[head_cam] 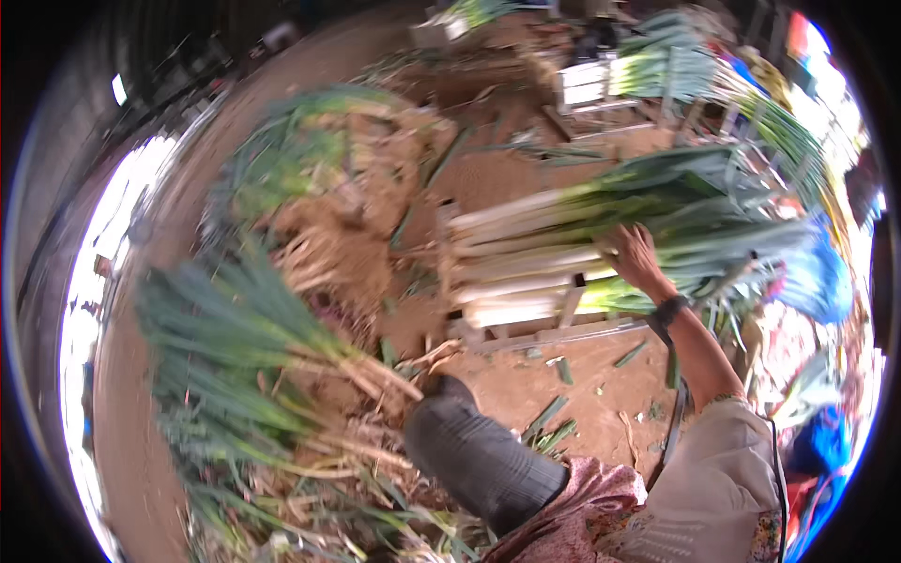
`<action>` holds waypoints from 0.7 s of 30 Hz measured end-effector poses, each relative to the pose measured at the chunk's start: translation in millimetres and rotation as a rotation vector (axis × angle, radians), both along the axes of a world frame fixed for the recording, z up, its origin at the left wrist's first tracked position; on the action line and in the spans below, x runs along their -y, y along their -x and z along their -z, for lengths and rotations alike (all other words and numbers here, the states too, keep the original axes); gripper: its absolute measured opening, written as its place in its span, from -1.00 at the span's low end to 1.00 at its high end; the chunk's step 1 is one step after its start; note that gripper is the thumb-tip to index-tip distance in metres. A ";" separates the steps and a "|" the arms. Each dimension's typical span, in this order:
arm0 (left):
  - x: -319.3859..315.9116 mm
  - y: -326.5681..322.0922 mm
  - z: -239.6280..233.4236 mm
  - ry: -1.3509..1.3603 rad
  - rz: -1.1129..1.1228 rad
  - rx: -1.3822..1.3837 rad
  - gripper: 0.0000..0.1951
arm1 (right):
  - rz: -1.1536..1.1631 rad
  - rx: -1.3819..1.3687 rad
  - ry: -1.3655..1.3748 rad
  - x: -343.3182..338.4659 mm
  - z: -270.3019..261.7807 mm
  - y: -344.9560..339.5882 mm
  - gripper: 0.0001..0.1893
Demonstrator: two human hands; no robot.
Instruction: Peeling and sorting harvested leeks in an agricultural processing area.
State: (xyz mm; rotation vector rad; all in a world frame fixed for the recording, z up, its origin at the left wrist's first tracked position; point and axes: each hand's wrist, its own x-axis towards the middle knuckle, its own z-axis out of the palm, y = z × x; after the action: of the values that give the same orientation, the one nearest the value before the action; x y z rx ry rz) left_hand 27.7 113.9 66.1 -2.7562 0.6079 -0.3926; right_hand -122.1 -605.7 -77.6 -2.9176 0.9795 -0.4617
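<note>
My right hand [631,257], with a dark band on its wrist, reaches out over a crate [542,339] of leeks. Its fingers rest on top of the leeks [538,243], about where the white shanks turn to green leaves; the fingertips are blurred, and no leek is lifted. The leeks lie side by side with their white ends at the left. My left hand is out of view. Before me, a dark plaid-clothed leg [486,450] is partly covered by pink patterned cloth [563,514]. Past it lies a bunch of untrimmed leeks [281,317].
Another leek pile [317,155] with roots and soil lies at the upper left. A second crate of leeks [633,74] stands at the back right. Cut leaves [549,422] litter the dirt floor [507,387]. Blue plastic bags [816,274] lie along the right side.
</note>
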 end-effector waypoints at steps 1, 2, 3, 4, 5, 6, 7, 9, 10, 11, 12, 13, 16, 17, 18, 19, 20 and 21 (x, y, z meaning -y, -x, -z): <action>17.7 10.6 -25.5 0.409 0.200 -0.033 -0.80 | -0.155 -0.003 0.134 -1.8 19.0 8.2 -0.60; -25.7 6.6 -20.3 0.376 -0.040 -0.308 -0.80 | -0.074 0.156 0.382 16.0 54.2 19.2 -0.58; 1.5 15.7 -36.3 0.549 -0.067 -0.273 -0.85 | -0.098 0.111 0.414 11.7 44.6 12.2 -0.57; 32.0 19.0 -48.1 0.663 -0.073 -0.202 -0.90 | -0.020 -0.022 0.242 9.5 30.4 7.7 -0.55; 41.4 15.7 -52.7 0.750 -0.112 -0.193 -0.87 | -0.114 -0.107 0.163 12.5 8.7 3.3 -0.54; 49.4 8.1 -53.7 0.740 -0.094 -0.174 -0.87 | -0.118 -0.135 0.056 10.6 -8.9 -1.8 -0.54; 49.3 -4.0 -47.8 0.771 -0.071 -0.235 -0.88 | -0.103 -0.176 -0.037 15.4 -21.6 -4.8 -0.55; 60.5 -28.1 -36.8 0.829 -0.010 -0.263 -0.87 | -0.140 0.280 -0.064 69.9 -29.2 -17.2 -0.59; 63.4 -39.3 -29.5 0.845 -0.029 -0.293 -0.86 | -0.172 0.531 -0.379 35.9 -64.9 -49.2 -0.63; 52.8 -54.1 -10.8 0.904 -0.006 -0.333 -0.86 | -0.277 0.642 -0.503 -17.3 -103.4 -79.1 -0.64; 49.1 -63.8 11.0 0.978 -0.142 -0.388 -0.85 | -0.386 0.751 -0.638 -69.4 -126.6 -112.9 -0.64; 45.0 -79.3 37.9 1.050 -0.143 -0.453 -0.83 | -0.494 0.754 -0.665 -109.2 -143.1 -138.7 -0.59; 70.0 -115.7 129.1 1.164 -0.200 -0.581 -0.81 | -0.925 0.710 -0.942 -235.2 -152.5 -210.5 -0.36; 85.1 -121.1 155.0 1.193 -0.272 -0.701 -0.80 | -0.903 0.636 -1.171 -276.8 -153.9 -229.4 -0.41; 102.8 -128.5 179.7 1.191 0.076 -0.564 -0.80 | -0.901 0.592 -1.248 -309.8 -156.4 -242.6 -0.54; 116.2 -129.0 201.3 1.425 -0.201 -0.894 -0.79 | -0.896 0.546 -1.324 -337.8 -155.2 -253.6 -0.67; 120.6 -133.9 238.2 1.380 -0.183 -0.883 -0.78 | -0.887 0.511 -1.359 -368.2 -150.7 -259.4 -0.63; 140.1 -138.1 246.2 1.500 -0.319 -1.013 -0.74 | -0.864 0.475 -1.386 -382.7 -137.1 -264.5 -0.59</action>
State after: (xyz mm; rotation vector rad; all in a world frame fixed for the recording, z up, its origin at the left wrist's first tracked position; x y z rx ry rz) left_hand 165.7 -26.2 -180.1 -4.2682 -0.1601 1.2279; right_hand 142.4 -223.0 59.6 -1.5518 -0.1389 -0.2142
